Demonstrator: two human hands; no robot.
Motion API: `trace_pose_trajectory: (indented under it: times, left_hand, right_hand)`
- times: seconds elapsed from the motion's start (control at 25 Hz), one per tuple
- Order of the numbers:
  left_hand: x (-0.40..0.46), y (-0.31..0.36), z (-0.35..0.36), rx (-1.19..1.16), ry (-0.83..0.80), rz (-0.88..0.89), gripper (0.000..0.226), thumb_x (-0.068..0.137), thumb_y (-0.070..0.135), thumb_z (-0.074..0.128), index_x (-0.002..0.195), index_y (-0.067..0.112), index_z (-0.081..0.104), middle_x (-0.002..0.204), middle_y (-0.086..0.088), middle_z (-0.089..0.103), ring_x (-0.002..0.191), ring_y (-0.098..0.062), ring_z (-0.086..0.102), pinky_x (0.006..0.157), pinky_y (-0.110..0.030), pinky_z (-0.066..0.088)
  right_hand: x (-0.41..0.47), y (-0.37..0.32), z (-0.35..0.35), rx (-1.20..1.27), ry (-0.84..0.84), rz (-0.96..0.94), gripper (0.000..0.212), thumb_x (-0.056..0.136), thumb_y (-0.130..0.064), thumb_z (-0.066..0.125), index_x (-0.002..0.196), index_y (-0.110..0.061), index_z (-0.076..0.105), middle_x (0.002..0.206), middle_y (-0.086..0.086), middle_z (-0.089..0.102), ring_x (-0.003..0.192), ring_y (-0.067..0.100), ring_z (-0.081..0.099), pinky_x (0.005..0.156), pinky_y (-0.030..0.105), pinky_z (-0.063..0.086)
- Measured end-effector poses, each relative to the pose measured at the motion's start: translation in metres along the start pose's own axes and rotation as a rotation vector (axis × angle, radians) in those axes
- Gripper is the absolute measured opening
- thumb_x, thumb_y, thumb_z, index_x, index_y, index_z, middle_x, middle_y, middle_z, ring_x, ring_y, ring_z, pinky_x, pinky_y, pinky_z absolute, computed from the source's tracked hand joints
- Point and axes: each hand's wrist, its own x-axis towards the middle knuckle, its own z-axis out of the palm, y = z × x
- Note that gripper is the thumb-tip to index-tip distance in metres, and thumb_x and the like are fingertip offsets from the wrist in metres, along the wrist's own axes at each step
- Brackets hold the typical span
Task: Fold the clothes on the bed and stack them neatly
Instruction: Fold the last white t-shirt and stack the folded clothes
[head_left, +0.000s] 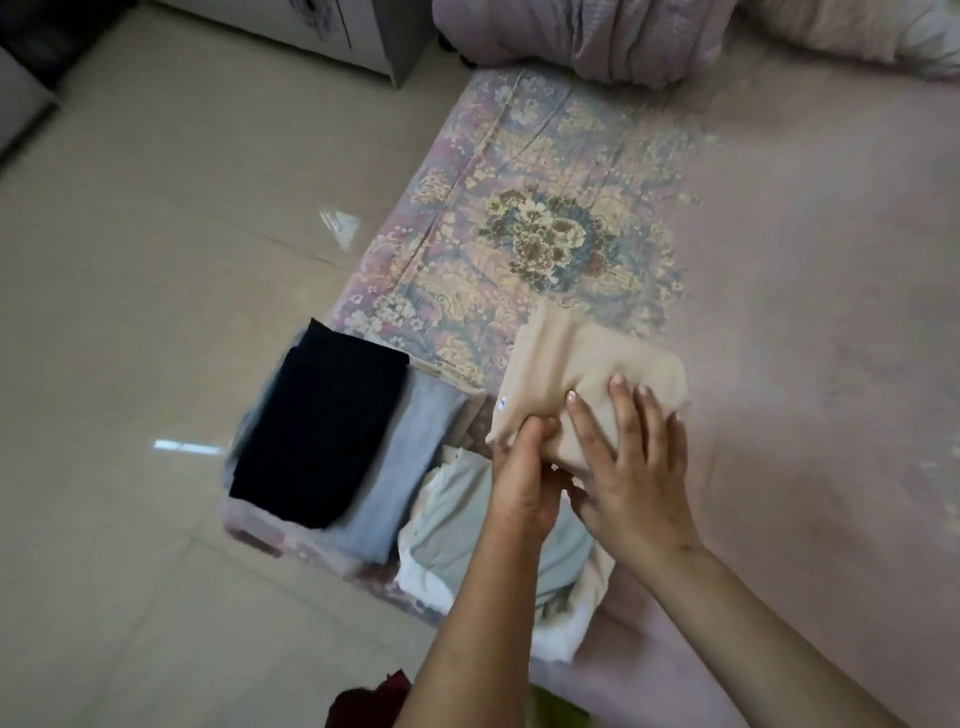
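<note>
A folded beige garment (587, 364) is held just above the bed's near left corner. My left hand (522, 478) grips its near edge from below with curled fingers. My right hand (631, 462) lies on top of it with fingers spread flat. To the left, at the bed's corner, lie a folded black garment (317, 426), a folded grey garment (410, 467) and a pale grey-green and white garment (457, 519), side by side.
The bed carries a floral sheet (519, 223) and a pink cover (805, 312). Bunched pink bedding (597, 36) lies at the far end. Beige floor tiles (156, 260) are on the left, with a cabinet (332, 31) beyond. Dark red cloth (374, 701) shows at the bottom edge.
</note>
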Motion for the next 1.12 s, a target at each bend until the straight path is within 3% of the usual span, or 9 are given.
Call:
trace_pose_trajectory:
  times: [0.24, 0.36, 0.48, 0.52, 0.64, 0.76, 0.88, 1.0, 1.12]
  left_hand:
    - [-0.067, -0.02, -0.089, -0.108, 0.097, -0.05, 0.042, 0.094, 0.015, 0.035, 0.115, -0.001, 0.067, 0.114, -0.019, 0.071, 0.108, -0.029, 0.065, 0.096, -0.039, 0.05]
    - [-0.062, -0.041, -0.128, -0.073, 0.252, -0.086, 0.037, 0.097, 0.011, 0.033, 0.099, 0.003, 0.069, 0.097, -0.015, 0.074, 0.101, -0.029, 0.064, 0.081, -0.036, 0.054]
    - [-0.058, -0.048, -0.143, 0.09, 0.303, -0.033, 0.031, 0.1, 0.009, 0.038, 0.112, 0.001, 0.066, 0.115, -0.019, 0.07, 0.108, -0.028, 0.065, 0.083, -0.035, 0.055]
    - [-0.059, -0.047, -0.146, 0.238, 0.365, 0.026, 0.029, 0.099, 0.01, 0.047, 0.125, 0.002, 0.058, 0.127, -0.02, 0.064, 0.114, -0.028, 0.063, 0.089, -0.037, 0.054]
    - [-0.079, -0.027, -0.154, 1.041, 0.5, 0.507, 0.082, 0.085, 0.008, 0.072, 0.154, 0.008, 0.027, 0.157, -0.02, 0.031, 0.145, -0.032, 0.032, 0.117, -0.045, 0.03]
    - [-0.079, 0.007, -0.156, 1.94, -0.063, 1.03, 0.096, 0.074, 0.039, 0.084, 0.151, 0.004, 0.039, 0.16, -0.025, 0.029, 0.149, -0.043, 0.024, 0.119, -0.06, 0.022]
    - [-0.054, 0.026, -0.144, 2.422, -0.379, 0.782, 0.128, 0.058, 0.068, 0.085, 0.156, 0.005, 0.031, 0.162, -0.025, 0.022, 0.151, -0.045, 0.019, 0.12, -0.063, 0.019]
    - [-0.023, 0.015, -0.147, 2.595, -0.41, 0.44, 0.143, 0.065, 0.071, 0.079, 0.16, 0.012, -0.009, 0.166, -0.016, -0.016, 0.153, -0.036, -0.016, 0.122, -0.059, -0.007]
    - [-0.003, 0.003, -0.155, 2.703, -0.352, 0.258, 0.145, 0.068, 0.078, 0.071, 0.155, 0.01, -0.023, 0.161, -0.016, -0.03, 0.148, -0.038, -0.028, 0.118, -0.063, -0.014]
  right_hand:
    - [-0.085, -0.076, 0.004, -0.006, -0.2, -0.06, 0.094, 0.057, -0.026, 0.09, 0.144, -0.024, 0.056, 0.152, 0.019, 0.046, 0.139, 0.043, 0.043, 0.107, 0.067, 0.038]
    - [-0.101, -0.075, 0.042, 0.115, -0.461, -0.016, 0.091, 0.079, -0.023, 0.079, 0.158, -0.029, 0.033, 0.169, 0.013, 0.014, 0.154, 0.039, 0.013, 0.12, 0.066, 0.014]
    - [-0.105, -0.075, 0.069, 0.193, -0.522, 0.032, 0.085, 0.086, -0.025, 0.071, 0.159, -0.033, 0.028, 0.17, 0.007, 0.002, 0.156, 0.034, -0.001, 0.119, 0.068, 0.001]
    - [-0.104, -0.078, 0.069, 0.213, -0.489, 0.054, 0.08, 0.083, -0.025, 0.073, 0.155, -0.03, 0.039, 0.169, 0.009, 0.013, 0.156, 0.034, 0.008, 0.119, 0.068, 0.006]
    - [-0.101, -0.083, 0.062, 0.196, -0.269, 0.121, 0.069, 0.071, -0.02, 0.083, 0.136, -0.016, 0.061, 0.147, 0.018, 0.052, 0.135, 0.039, 0.049, 0.11, 0.061, 0.036]
    - [-0.098, -0.075, 0.056, 0.071, -0.268, 0.161, 0.087, 0.077, -0.032, 0.083, 0.149, -0.001, 0.044, 0.156, 0.026, 0.037, 0.144, 0.042, 0.038, 0.117, 0.059, 0.031]
    - [-0.096, -0.068, 0.064, 0.002, -0.396, 0.131, 0.104, 0.08, -0.048, 0.077, 0.155, 0.002, 0.026, 0.165, 0.027, -0.009, 0.154, 0.036, 0.016, 0.123, 0.059, 0.01]
    - [-0.091, -0.068, 0.075, 0.059, -0.449, 0.198, 0.122, 0.069, -0.058, 0.082, 0.155, 0.005, 0.023, 0.165, 0.024, 0.014, 0.154, 0.038, 0.016, 0.122, 0.06, 0.009]
    - [-0.094, -0.068, 0.093, -0.059, -0.408, 0.235, 0.124, 0.053, -0.073, 0.08, 0.142, 0.007, 0.047, 0.15, 0.026, 0.046, 0.139, 0.04, 0.046, 0.111, 0.056, 0.039]
